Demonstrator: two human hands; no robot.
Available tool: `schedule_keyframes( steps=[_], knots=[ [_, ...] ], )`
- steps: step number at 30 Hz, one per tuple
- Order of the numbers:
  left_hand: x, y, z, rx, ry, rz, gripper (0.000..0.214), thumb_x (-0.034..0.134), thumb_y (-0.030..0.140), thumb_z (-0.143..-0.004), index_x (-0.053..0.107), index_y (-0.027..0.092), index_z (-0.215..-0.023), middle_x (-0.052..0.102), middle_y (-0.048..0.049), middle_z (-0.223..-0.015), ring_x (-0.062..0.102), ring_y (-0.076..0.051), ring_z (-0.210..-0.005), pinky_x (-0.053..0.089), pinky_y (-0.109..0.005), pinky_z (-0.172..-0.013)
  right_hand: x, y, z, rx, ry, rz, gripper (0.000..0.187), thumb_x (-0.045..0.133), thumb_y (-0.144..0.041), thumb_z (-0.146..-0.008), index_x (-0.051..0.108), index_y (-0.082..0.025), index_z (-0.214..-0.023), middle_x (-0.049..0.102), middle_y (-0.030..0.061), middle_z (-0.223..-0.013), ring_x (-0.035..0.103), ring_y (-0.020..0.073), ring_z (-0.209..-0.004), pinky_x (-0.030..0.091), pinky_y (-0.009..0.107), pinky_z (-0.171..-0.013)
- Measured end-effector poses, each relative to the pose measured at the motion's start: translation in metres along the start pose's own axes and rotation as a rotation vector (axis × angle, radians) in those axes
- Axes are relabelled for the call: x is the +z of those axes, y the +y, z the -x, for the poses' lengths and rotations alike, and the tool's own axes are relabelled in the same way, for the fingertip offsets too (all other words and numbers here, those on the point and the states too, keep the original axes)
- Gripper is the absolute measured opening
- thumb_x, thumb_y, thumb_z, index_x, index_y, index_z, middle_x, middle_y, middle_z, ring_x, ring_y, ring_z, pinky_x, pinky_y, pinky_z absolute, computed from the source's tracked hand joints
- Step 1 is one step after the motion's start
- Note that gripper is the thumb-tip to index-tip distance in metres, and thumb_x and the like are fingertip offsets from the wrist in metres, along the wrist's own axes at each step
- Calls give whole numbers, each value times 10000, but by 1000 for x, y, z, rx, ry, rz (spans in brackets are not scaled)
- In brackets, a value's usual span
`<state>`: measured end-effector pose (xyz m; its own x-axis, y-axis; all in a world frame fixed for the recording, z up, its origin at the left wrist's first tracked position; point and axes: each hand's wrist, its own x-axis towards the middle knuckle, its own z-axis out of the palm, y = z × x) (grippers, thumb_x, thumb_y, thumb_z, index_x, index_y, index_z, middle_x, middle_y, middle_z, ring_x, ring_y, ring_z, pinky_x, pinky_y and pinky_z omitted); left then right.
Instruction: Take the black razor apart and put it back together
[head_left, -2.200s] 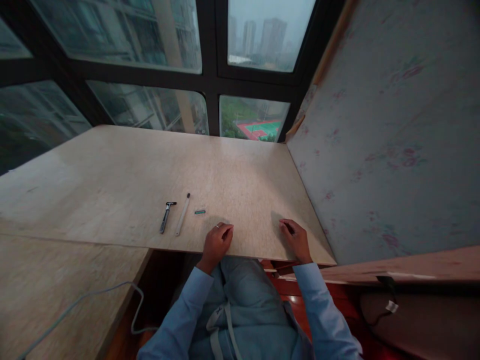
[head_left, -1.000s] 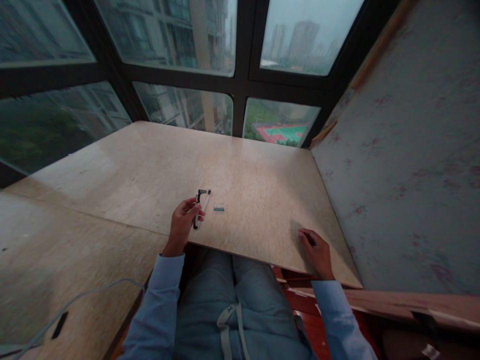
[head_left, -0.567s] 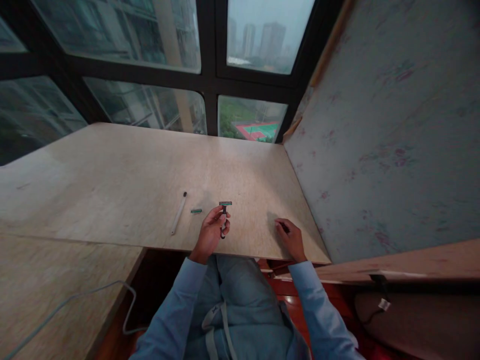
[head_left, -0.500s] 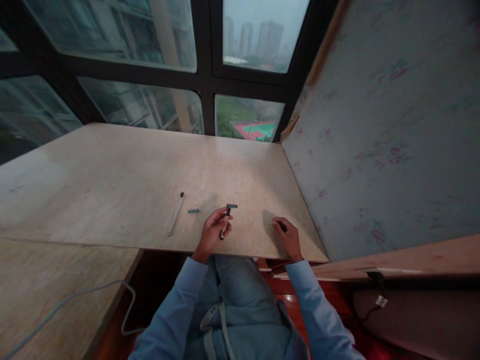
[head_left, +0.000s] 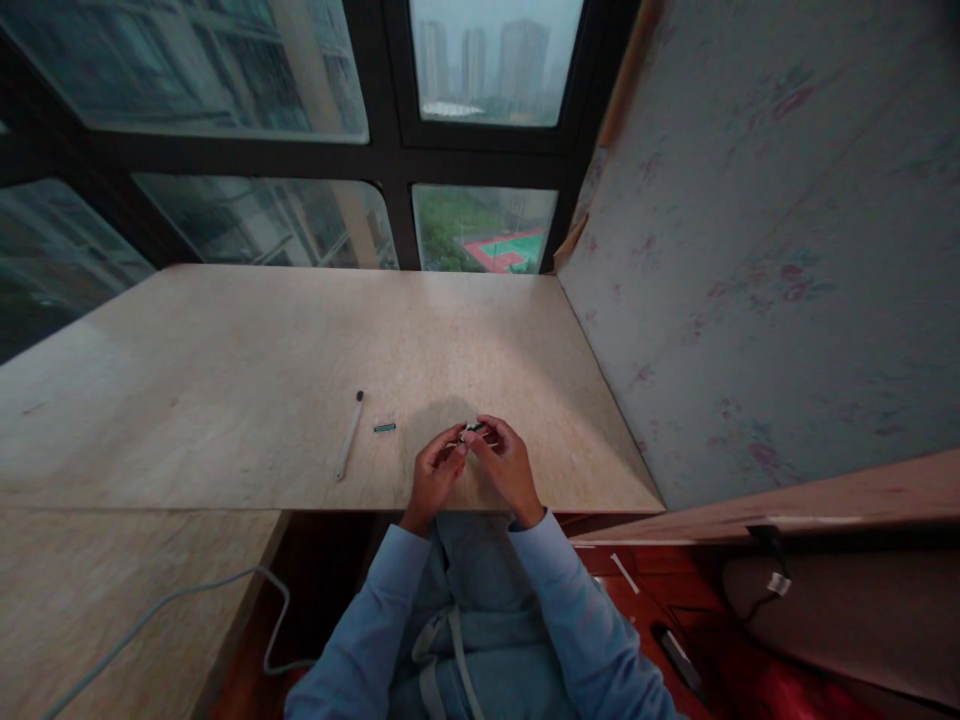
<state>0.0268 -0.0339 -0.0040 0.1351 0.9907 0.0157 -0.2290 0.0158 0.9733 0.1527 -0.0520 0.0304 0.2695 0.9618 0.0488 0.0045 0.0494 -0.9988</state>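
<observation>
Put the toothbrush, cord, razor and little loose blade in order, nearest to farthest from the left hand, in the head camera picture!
From the left hand:
1. Razor: in its grip, mostly hidden.
2. Loose blade: on the table, to its left.
3. Toothbrush: farther left.
4. Cord: farthest, lower left.

Dark-framed windows (head_left: 285, 215); flower-patterned wall (head_left: 750, 250) right; reddish floor (head_left: 664, 585); dim daylight.
</observation>
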Motion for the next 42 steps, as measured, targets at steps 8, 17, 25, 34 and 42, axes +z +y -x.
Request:
schedule_keyframes(
  steps=[8, 17, 25, 34, 42],
  knots=[
    [2, 0, 2, 113, 28, -71, 456, 735, 444, -728, 702, 152, -1076, 698, -79, -861, 514, -87, -549, 443, -223, -495, -2, -4, 6, 113, 16, -272, 419, 780, -383, -673, 664, -190, -1026, 689, 3, -816, 647, 159, -736, 525, 277, -659],
    [-1, -3, 4, 246, 24, -248, 312, 634, 387, -838, 703, 205, -1082, 673, -62, -936, 592, -139, -716, 477, -254, -631, 4, 4, 8, 144, 81, -399, 435, 813, -340, -633, 671, -182, -1012, 731, 38, -878, 671, 171, -764, 553, 304, -697],
    [-1, -1, 6, 317, 2, -331, 281, 569, 342, -887, 694, 214, -1103, 671, -77, -1017, 621, -194, -931, 492, -306, -811, 0, 7, 6, 143, 44, -364, 408, 802, -339, -635, 698, -187, -998, 748, 39, -872, 672, 172, -732, 546, 299, -661],
    [-3, -4, 8, 337, 53, -335, 281, 571, 365, -877, 719, 201, -1051, 690, -87, -1000, 633, -216, -954, 506, -337, -845, 2, 3, 7, 122, 65, -327, 394, 819, -324, -614, 703, -192, -966, 744, 23, -833, 682, 178, -766, 553, 315, -733],
    [2, -3, 8, 402, 64, -381, 293, 531, 353, -904, 720, 204, -1071, 699, -96, -999, 642, -219, -952, 519, -344, -839, -3, -6, 9, 96, 72, -268, 313, 756, -356, -709, 711, -188, -970, 748, 40, -858, 688, 182, -751, 549, 303, -667]
  ],
)
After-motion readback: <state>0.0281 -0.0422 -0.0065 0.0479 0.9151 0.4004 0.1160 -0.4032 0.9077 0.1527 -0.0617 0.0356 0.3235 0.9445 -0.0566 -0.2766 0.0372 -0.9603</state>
